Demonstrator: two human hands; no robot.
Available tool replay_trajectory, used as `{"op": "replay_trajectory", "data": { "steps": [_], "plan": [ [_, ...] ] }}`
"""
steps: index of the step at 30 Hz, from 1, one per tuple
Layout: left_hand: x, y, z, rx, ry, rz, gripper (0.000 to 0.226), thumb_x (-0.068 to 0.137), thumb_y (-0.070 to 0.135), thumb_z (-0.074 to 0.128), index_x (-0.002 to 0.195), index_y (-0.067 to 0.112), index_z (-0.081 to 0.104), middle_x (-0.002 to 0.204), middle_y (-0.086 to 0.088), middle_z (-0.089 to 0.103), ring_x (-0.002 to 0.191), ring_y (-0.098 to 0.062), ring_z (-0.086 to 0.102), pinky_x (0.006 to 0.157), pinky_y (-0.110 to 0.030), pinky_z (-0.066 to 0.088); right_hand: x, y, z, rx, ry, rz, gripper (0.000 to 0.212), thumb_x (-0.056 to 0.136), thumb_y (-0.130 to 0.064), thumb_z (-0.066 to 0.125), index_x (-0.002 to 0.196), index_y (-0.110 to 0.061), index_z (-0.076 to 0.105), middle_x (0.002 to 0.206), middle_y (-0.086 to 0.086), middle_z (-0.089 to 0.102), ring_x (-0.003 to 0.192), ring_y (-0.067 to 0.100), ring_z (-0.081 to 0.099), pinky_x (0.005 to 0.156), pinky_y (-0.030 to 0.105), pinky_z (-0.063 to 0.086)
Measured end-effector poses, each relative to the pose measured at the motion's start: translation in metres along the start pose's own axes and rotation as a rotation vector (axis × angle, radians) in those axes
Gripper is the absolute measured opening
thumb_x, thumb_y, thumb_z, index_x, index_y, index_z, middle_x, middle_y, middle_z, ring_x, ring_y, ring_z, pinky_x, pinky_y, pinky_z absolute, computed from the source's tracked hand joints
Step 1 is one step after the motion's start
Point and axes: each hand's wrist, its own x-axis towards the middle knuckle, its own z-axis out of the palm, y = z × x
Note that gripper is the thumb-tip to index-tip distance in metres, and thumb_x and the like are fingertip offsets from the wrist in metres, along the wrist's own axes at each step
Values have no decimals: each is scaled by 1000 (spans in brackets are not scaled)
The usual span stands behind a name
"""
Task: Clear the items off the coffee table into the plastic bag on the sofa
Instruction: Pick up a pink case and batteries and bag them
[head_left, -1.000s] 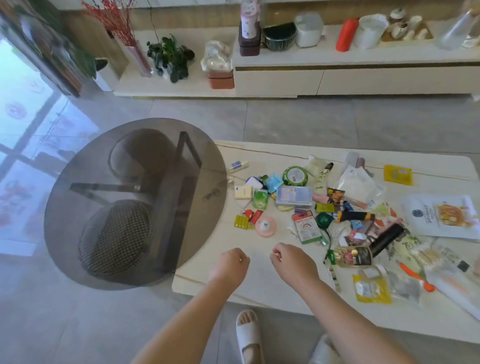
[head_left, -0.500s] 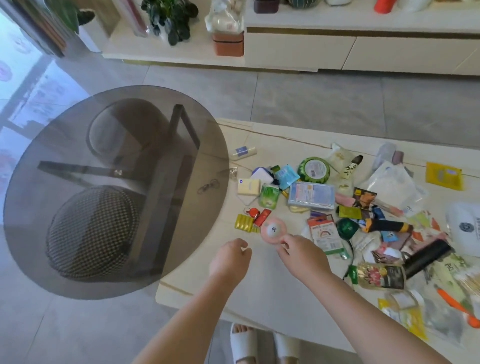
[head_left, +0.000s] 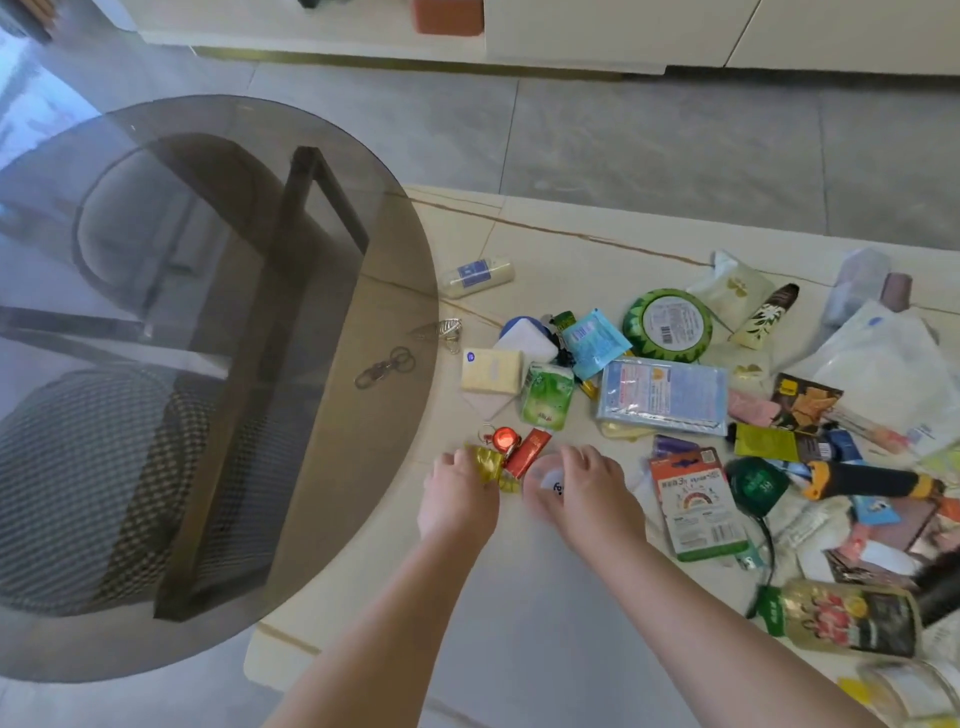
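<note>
Several small items lie scattered on the cream coffee table (head_left: 519, 597). My left hand (head_left: 457, 499) curls its fingers round a gold foil packet (head_left: 491, 465) at the pile's near left edge. My right hand (head_left: 582, 499) covers and grips a round pink case (head_left: 551, 486) of which only a white patch shows. A red tube (head_left: 529, 451) and a red round keyring (head_left: 503, 437) lie between and just beyond the two hands. Neither the sofa nor the plastic bag is in view.
A round smoked-glass table top (head_left: 208, 364) overlaps the coffee table's left end, with keys (head_left: 384, 366) beneath it. Further right lie a blue pack (head_left: 662, 397), a green round tin (head_left: 667, 325), an orange sachet (head_left: 696, 504) and a jar (head_left: 847, 618). A low cabinet (head_left: 571, 31) stands beyond.
Both hands moved forward from the bare table edge to the pile. The left now grips the gold packet and the right closes over the pink case. The camera tilted down.
</note>
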Motion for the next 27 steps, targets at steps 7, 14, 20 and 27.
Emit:
{"op": "replay_trajectory", "data": {
  "steps": [7, 14, 20, 27],
  "plan": [
    [36, -1, 18, 48, 52, -80, 54, 92, 20, 53, 141, 18, 29, 134, -8, 39, 125, -28, 38, 91, -37, 44, 21, 8, 32, -45, -38, 9, 69, 87, -30, 57, 144, -22, 19, 138, 0, 33, 127, 22, 32, 90, 32, 45],
    [43, -9, 26, -56, 28, -153, 59, 81, 34, 70, 128, 12, 42, 125, -13, 46, 118, -31, 47, 96, -38, 43, 21, 11, 37, 7, -39, 179, 71, 74, -47, 67, 129, -16, 35, 122, 8, 41, 115, 26, 40, 82, 31, 43],
    [23, -15, 34, -118, -53, -203, 34, 88, 30, 63, 108, 7, 50, 118, -10, 43, 99, -31, 57, 84, -40, 52, 6, 16, 40, 49, -24, 250, 53, 80, -46, 59, 116, -11, 39, 117, 7, 43, 107, 26, 50, 69, 28, 38],
    [28, -9, 15, -132, 54, -9, 24, 89, 25, 62, 107, 10, 57, 116, -6, 52, 95, -23, 53, 78, -33, 46, -10, 35, 33, 3, -29, 203, 52, 85, -42, 54, 127, -18, 36, 122, 2, 46, 114, 21, 48, 78, 28, 45]
  ]
}}
